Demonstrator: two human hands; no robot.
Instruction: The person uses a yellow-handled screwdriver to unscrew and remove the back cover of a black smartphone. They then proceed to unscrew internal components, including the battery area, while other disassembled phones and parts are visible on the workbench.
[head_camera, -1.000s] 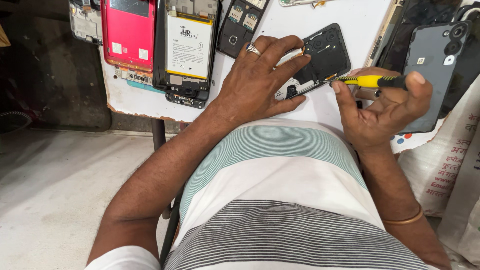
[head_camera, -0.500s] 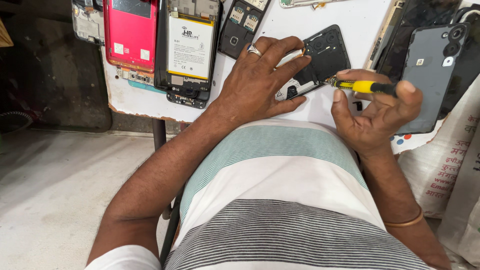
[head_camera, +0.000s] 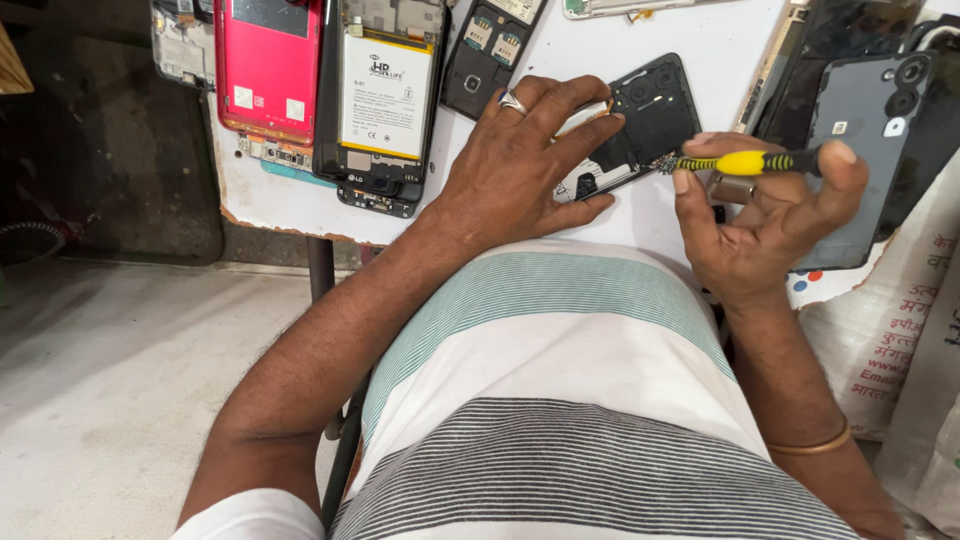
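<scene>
White worktable (head_camera: 700, 60), chipped along its near edge, bore every item listed here; no box or tray stood on it.

Red phone shell (head_camera: 268, 65), lying flat at the far left of the table, with a small grey circuit part (head_camera: 180, 45) just beside it.

Opened phone (head_camera: 385, 95), back removed, lay beside the red shell; a white battery (head_camera: 385, 105) sat in its frame.

Grey phone back cover (head_camera: 865, 150), with camera cut-outs at its top corner, lay at the right, partly behind the right hand.

Small black phone frame (head_camera: 490, 55), with its card slots showing, lay above the left hand.

Black opened phone (head_camera: 650, 115), tilted, lay near the table's front edge between the two hands; its inner plate and a white part showed. The left hand (head_camera: 520, 165), ringed, was spread flat and pressed down on its left end.

Yellow-handled screwdriver (head_camera: 745, 162) was pinched in the right hand (head_camera: 765, 225), fingers closed around it, held level, its tip at the black phone's lower right corner.
</scene>
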